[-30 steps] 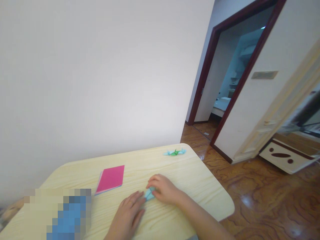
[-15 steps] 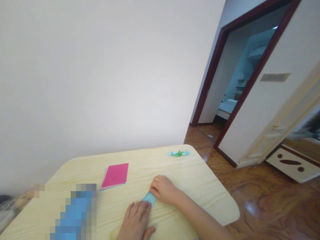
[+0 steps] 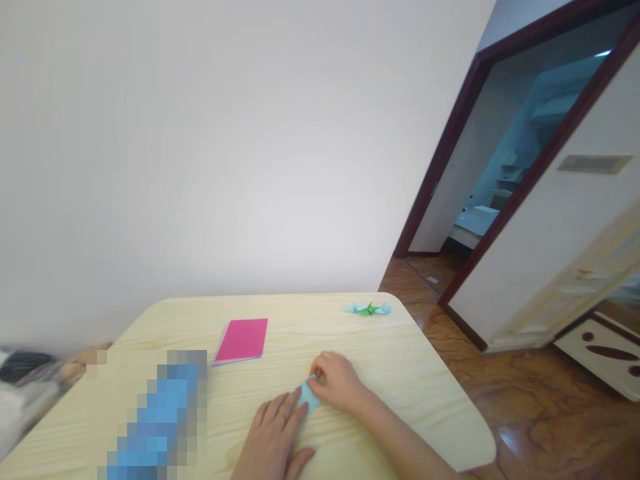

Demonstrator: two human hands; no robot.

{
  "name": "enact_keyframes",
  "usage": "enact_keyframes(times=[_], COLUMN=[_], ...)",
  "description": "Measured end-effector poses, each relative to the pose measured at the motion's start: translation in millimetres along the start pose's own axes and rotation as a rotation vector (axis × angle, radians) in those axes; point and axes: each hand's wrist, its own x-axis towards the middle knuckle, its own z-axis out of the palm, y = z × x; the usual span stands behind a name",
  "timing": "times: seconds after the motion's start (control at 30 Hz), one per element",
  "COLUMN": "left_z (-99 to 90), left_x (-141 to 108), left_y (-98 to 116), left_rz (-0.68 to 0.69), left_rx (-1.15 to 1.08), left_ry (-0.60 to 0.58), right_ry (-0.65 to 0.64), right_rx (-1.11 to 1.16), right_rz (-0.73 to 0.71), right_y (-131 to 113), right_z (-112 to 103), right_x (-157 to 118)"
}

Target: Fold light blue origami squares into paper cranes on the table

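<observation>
A small light-blue piece of folded paper (image 3: 309, 397) lies on the pale wooden table between my hands. My left hand (image 3: 278, 427) rests flat with fingers stretched, its fingertips on the paper's left side. At the paper's upper right corner, my right hand (image 3: 336, 381) has thumb and index finger curled together in a pinch on the edge. Part of the paper is hidden under the fingers.
A stack of square paper, pink on top (image 3: 243, 339), lies left of my hands. Small folded paper figures, green (image 3: 369, 309) and light blue, sit near the table's far right corner. A blurred blue object (image 3: 160, 413) is at left. A wall stands behind the table (image 3: 435, 407).
My right thumb and fingers have shifted at the paper's upper corner, with a gap now showing between them. My left hand stays on the paper. The whole view has turned slightly left.
</observation>
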Motion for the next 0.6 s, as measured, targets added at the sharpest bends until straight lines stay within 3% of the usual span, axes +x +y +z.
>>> enact_keyframes(times=[0.17, 0.6], left_z=[-2.2, -4.5], left_x=[1.1, 2.6], left_y=[-1.9, -3.4], left_rz=[-0.048, 0.013], left_rx=[-0.046, -0.006], left_ry=[-0.011, 0.019], right_ry=[-0.017, -0.012], right_rx=[0.064, 0.125], right_rz=[0.002, -0.034], right_y=[3.5, 5.6], right_z=[-0.4, -3.1], right_x=[0.1, -3.0])
